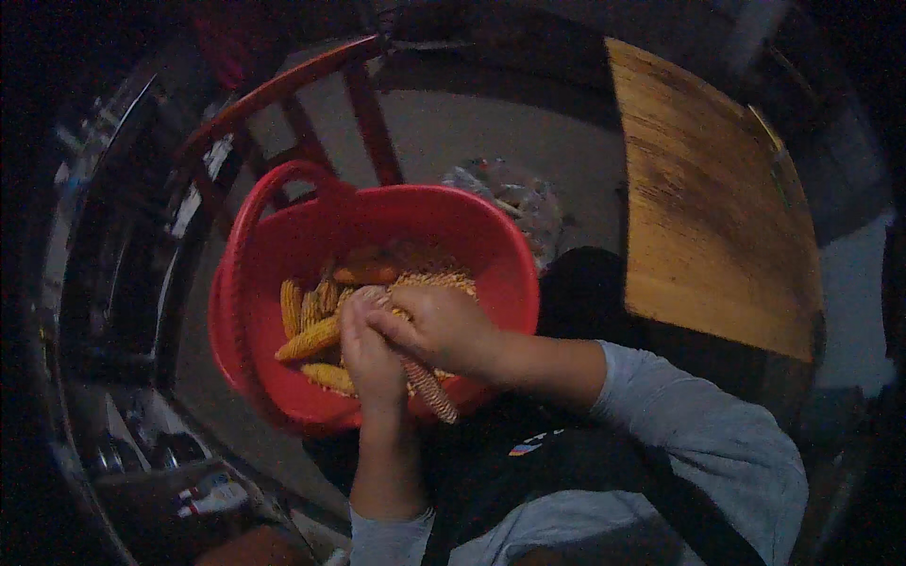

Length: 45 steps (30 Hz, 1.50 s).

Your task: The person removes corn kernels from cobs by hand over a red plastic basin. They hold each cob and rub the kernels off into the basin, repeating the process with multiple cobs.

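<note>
Both my hands are together over a red plastic basket (495, 233) with tall handles. My left hand (375, 361) and my right hand (439, 325) grip the same corn cob (430, 389). Its lower end, bare of kernels, sticks out below my hands toward my lap; my fingers hide the middle. Several yellow ears of corn (308, 339) lie in the basket left of my hands. Loose corn kernels (446, 281) are heaped at the basket's far right, behind my right hand. A darker, orange ear (364, 274) rests beyond my fingers.
A red wooden chair (371, 120) stands behind the basket. Beyond the basket's right rim, a clear plastic bag (517, 198) with contents I cannot make out is on the floor. A wooden tabletop (708, 212) is at the right. Dark furniture (120, 283) lines the left.
</note>
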Each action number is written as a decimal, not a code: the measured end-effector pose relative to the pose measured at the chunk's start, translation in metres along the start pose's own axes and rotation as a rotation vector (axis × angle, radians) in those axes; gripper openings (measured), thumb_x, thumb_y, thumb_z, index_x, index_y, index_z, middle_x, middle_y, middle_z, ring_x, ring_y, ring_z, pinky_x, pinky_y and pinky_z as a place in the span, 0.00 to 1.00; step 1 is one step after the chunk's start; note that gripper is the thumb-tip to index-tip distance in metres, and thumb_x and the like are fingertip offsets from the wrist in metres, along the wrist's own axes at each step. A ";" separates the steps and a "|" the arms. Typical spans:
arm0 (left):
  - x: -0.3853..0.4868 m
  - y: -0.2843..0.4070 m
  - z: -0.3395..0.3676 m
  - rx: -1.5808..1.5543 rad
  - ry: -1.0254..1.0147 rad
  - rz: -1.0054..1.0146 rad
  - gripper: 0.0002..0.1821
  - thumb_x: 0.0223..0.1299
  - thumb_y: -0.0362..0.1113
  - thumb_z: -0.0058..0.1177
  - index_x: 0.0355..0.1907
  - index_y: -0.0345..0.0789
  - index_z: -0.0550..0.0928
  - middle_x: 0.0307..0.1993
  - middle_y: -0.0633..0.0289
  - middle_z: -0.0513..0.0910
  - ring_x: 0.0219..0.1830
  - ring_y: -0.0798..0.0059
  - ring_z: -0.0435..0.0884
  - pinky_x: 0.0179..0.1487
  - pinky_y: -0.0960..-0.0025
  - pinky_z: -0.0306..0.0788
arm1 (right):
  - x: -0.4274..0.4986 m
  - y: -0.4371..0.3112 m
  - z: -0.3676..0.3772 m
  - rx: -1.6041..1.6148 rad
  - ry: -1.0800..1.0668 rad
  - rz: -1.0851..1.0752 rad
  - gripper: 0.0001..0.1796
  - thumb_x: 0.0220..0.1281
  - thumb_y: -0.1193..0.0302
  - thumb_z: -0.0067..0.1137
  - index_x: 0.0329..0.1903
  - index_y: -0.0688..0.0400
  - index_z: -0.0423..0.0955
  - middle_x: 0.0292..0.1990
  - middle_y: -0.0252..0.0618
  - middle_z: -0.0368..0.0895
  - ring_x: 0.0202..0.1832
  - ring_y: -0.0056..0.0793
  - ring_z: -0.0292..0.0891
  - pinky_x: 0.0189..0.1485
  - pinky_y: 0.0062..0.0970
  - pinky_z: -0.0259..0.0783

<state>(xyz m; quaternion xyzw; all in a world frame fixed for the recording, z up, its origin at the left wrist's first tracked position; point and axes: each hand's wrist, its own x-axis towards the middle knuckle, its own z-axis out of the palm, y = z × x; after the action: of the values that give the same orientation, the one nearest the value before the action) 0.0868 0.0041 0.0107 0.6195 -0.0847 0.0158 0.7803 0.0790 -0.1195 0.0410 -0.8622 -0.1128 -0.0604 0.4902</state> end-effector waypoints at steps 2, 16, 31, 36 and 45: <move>0.002 0.003 0.004 0.044 0.016 -0.019 0.16 0.72 0.41 0.31 0.48 0.32 0.70 0.41 0.62 0.74 0.45 0.76 0.72 0.52 0.72 0.65 | -0.002 -0.006 -0.006 -0.016 -0.007 0.047 0.21 0.65 0.56 0.45 0.31 0.62 0.74 0.30 0.52 0.78 0.35 0.53 0.75 0.38 0.44 0.69; 0.002 0.010 -0.005 -0.042 0.020 -0.211 0.18 0.72 0.42 0.30 0.50 0.33 0.72 0.39 0.62 0.76 0.39 0.79 0.74 0.43 0.74 0.68 | 0.003 0.004 -0.007 -0.116 -0.051 0.025 0.13 0.64 0.63 0.45 0.33 0.61 0.72 0.31 0.52 0.77 0.36 0.51 0.75 0.38 0.44 0.68; 0.019 0.013 -0.035 0.214 0.365 -0.165 0.19 0.72 0.44 0.35 0.50 0.29 0.71 0.41 0.59 0.77 0.42 0.72 0.76 0.46 0.71 0.71 | 0.001 0.000 -0.016 0.050 -0.257 -0.044 0.16 0.64 0.62 0.50 0.44 0.64 0.69 0.39 0.54 0.74 0.43 0.52 0.71 0.47 0.42 0.67; 0.022 0.020 -0.018 0.069 0.443 -0.218 0.20 0.71 0.44 0.37 0.50 0.28 0.71 0.45 0.55 0.76 0.46 0.68 0.77 0.50 0.68 0.72 | 0.000 -0.003 -0.026 0.124 -0.141 0.034 0.16 0.64 0.63 0.50 0.45 0.62 0.68 0.39 0.54 0.77 0.43 0.50 0.75 0.45 0.41 0.69; 0.017 -0.002 -0.022 0.214 0.130 -0.191 0.13 0.68 0.38 0.44 0.47 0.32 0.74 0.44 0.62 0.77 0.47 0.76 0.75 0.50 0.73 0.69 | 0.003 0.011 -0.136 -0.003 0.464 -0.013 0.14 0.62 0.67 0.54 0.45 0.62 0.74 0.38 0.46 0.78 0.40 0.35 0.78 0.42 0.28 0.72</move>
<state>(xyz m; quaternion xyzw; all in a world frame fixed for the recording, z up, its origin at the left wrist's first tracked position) 0.1065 0.0239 0.0064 0.7020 0.0275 -0.0093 0.7115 0.0850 -0.2416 0.1025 -0.8253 -0.0026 -0.2601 0.5013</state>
